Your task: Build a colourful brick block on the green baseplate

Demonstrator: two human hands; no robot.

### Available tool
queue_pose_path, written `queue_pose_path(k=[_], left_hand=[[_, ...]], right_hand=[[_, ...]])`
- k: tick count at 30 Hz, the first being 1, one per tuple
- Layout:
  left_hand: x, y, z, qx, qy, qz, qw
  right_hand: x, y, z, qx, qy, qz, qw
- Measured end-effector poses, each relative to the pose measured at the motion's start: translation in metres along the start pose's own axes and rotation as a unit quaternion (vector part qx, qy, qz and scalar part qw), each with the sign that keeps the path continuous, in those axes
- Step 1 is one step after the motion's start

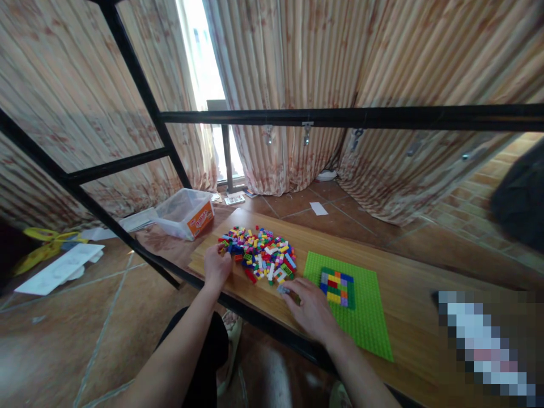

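Observation:
A heap of loose toy building bricks (263, 252) in many colours lies on the wooden tabletop (408, 294). At the heap's left edge is my left hand (217, 266), its fingers curled in among the bricks; what they hold, if anything, is hidden. My right hand (308, 306) is between the heap and a green baseplate (369, 317), pinching a small grey brick (283, 289) between thumb and finger. On the baseplate sits a square block of bricks (338, 288), with a green and blue border around yellow, red, orange and purple pieces.
A clear plastic box (182, 212) with an orange label stands beyond the table's left end. Black metal bars (272, 117) frame the table at the back and left. A pixelated patch (484, 345) covers something at the right. Papers (59, 269) lie on the tiled floor.

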State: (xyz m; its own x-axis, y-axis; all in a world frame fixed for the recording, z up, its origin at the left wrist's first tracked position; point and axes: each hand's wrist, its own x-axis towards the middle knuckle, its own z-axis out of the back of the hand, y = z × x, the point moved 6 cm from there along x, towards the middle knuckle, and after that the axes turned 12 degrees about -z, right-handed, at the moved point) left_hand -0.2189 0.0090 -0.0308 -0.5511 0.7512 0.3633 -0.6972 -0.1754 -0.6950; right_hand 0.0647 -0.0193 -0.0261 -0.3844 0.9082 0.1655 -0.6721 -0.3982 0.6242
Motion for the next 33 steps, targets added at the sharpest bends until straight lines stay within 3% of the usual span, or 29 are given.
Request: queue_pose_path(k=[5,10,16,19,22,27,33], left_hand=[[0.004,-0.001,-0.004,0.024,0.064,-0.032,0.997],[0.002,0.002,-0.005,0.011,0.071,-0.03,0.997],[-0.007,0.002,0.006,-0.078,0.088,-0.024,0.993],[-0.026,-0.013,0.004,-0.175,0.116,-0.047,0.977],[-0.057,-0.04,-0.004,-0.256,0.174,-0.116,0.944],[-0.099,-0.082,-0.023,-0.209,0.229,-0.276,0.91],[-0.095,-0.111,-0.048,-0.094,0.222,-0.364,0.9]], right_hand=[[-0.002,0.009,-0.01,-0.007,0.027,0.017,0.999],[0.0,0.007,-0.013,-0.003,0.031,0.011,0.999],[0.001,0.003,-0.008,-0.006,0.008,-0.003,1.0],[0.002,0.005,-0.006,-0.005,-0.003,-0.001,1.0],[0.004,0.002,0.003,0.005,-0.033,-0.003,0.999],[0.008,-0.022,0.03,0.018,-0.114,-0.07,0.991],[0.008,-0.043,0.038,-0.011,-0.131,-0.159,0.978]])
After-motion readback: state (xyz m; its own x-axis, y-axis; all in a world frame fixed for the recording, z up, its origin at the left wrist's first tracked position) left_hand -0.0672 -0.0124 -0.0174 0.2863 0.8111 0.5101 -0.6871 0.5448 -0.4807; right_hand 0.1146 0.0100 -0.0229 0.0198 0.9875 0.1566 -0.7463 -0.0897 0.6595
